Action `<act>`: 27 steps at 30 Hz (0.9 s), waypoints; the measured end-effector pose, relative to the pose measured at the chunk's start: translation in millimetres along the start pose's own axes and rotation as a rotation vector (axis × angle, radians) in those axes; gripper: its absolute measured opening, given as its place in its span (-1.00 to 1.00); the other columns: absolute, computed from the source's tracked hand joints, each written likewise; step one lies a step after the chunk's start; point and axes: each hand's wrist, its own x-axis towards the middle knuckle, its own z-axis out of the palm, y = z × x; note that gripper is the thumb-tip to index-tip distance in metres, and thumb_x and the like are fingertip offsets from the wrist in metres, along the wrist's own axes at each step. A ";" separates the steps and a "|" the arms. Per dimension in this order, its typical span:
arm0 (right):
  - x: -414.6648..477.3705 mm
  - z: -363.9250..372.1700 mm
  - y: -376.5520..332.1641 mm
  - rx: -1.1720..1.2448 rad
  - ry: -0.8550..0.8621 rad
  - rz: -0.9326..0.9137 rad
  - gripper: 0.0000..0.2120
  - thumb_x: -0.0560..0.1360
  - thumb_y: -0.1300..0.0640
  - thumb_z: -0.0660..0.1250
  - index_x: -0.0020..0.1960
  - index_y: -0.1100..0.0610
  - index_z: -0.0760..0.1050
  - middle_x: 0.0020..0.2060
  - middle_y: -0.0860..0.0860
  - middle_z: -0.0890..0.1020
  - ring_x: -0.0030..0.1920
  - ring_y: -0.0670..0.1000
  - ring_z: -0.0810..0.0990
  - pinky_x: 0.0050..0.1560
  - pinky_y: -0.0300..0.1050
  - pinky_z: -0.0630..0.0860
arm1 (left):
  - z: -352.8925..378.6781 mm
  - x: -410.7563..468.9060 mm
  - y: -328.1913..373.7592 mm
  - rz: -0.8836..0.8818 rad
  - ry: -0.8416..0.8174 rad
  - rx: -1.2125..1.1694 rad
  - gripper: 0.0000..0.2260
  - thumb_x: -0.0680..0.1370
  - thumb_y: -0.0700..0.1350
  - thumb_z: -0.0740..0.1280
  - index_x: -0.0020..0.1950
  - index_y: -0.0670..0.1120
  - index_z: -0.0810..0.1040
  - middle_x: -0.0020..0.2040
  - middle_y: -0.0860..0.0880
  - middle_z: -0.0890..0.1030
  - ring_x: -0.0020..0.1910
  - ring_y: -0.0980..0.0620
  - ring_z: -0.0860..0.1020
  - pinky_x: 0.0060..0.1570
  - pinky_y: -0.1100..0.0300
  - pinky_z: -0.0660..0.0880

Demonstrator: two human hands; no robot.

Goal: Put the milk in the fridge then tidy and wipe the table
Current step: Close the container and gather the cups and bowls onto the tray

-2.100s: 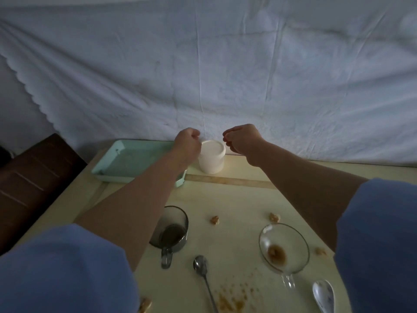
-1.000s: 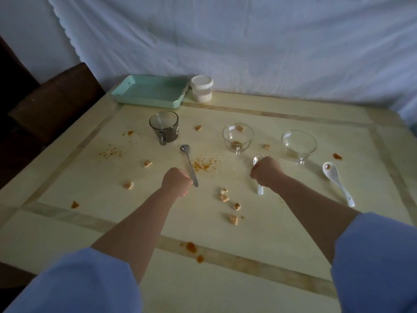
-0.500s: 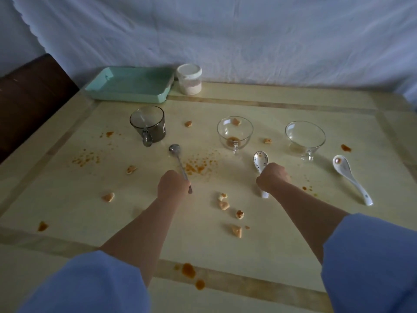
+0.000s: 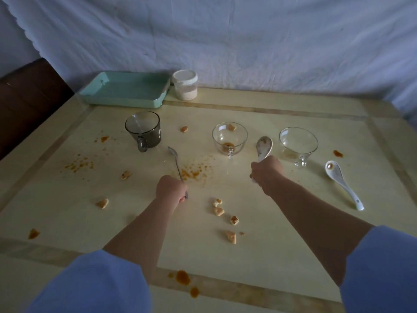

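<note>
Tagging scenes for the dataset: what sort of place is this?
Likely a home dining table after a meal, staged before a hung white sheet: a used glass cup, a ceramic spoon, crumbs and sauce stains.

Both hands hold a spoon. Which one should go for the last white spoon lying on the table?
Right, probably. The right hand, gripping a white spoon, is on the side of the loose spoon; the left hand, holding the metal spoon, would have to cross over.
</note>
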 end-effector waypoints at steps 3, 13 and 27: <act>3.2 -4.9 -19.0 0.029 0.014 -0.080 -0.69 0.50 0.13 0.25 0.16 0.31 0.48 0.08 0.24 0.62 0.02 0.20 0.62 0.04 0.03 0.55 | -3.1 -6.2 3.5 -0.003 -0.027 -0.049 -0.85 0.39 -0.37 0.34 -0.39 -0.30 0.49 -0.53 -0.18 0.49 -0.56 -0.04 0.45 -0.42 0.20 0.40; 21.9 -5.1 -71.4 0.069 -0.136 -0.067 -0.81 0.49 0.20 0.29 -0.30 0.11 0.39 -0.15 0.13 0.57 -0.19 0.08 0.54 -0.12 -0.07 0.53 | -54.8 -51.7 38.5 0.035 -0.231 -0.135 -0.83 0.46 -0.25 0.40 -0.33 -0.24 0.55 -0.43 -0.11 0.53 -0.52 0.07 0.47 -0.56 0.34 0.30; 57.8 28.3 -70.1 0.052 -0.063 0.032 -0.72 0.49 0.28 0.34 -0.35 0.25 0.33 -0.43 0.15 0.48 -0.47 0.03 0.46 -0.51 -0.20 0.32 | -95.1 -63.5 71.5 0.051 -0.246 -0.305 -0.89 0.49 -0.26 0.37 -0.24 -0.24 0.58 -0.45 -0.07 0.62 -0.56 0.13 0.55 -0.60 0.38 0.31</act>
